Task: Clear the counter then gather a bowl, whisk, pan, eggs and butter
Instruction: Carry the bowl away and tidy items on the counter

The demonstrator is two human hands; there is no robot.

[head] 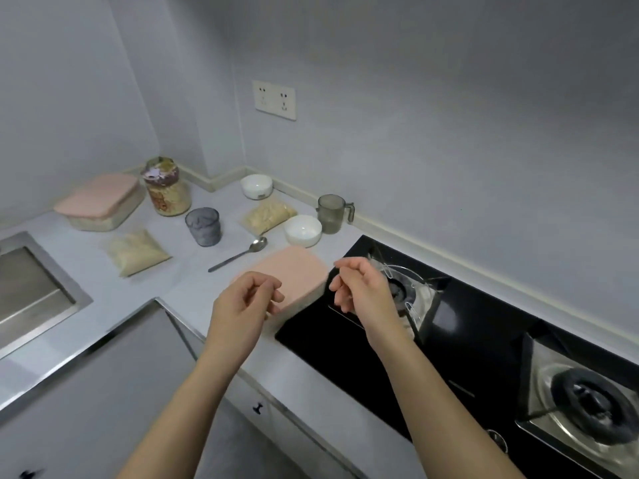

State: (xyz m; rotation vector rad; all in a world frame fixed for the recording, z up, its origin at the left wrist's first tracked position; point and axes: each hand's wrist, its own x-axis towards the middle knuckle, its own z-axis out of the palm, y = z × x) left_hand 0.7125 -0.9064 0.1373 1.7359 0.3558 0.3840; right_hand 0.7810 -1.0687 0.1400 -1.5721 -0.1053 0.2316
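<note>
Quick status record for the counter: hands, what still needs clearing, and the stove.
left hand: empty, fingers loosely curled, above counter edge
right hand: empty, fingers curled, above stove's left burner
nearest item: pink-lidded container, between the hands
still on counter: second pink-lidded container, jar, two bags, two white bowls, spoon, grey cup, handled mug
stove: no pan
whisk, eggs, butter: not visible

Sink [31, 288] cut off, left edge.

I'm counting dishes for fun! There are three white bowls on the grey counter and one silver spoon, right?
Not quite: the head view shows two round white bowls, one by the wall and one beside the smoky plastic jug. The silver metal spoon does lie on the grey counter.
</note>
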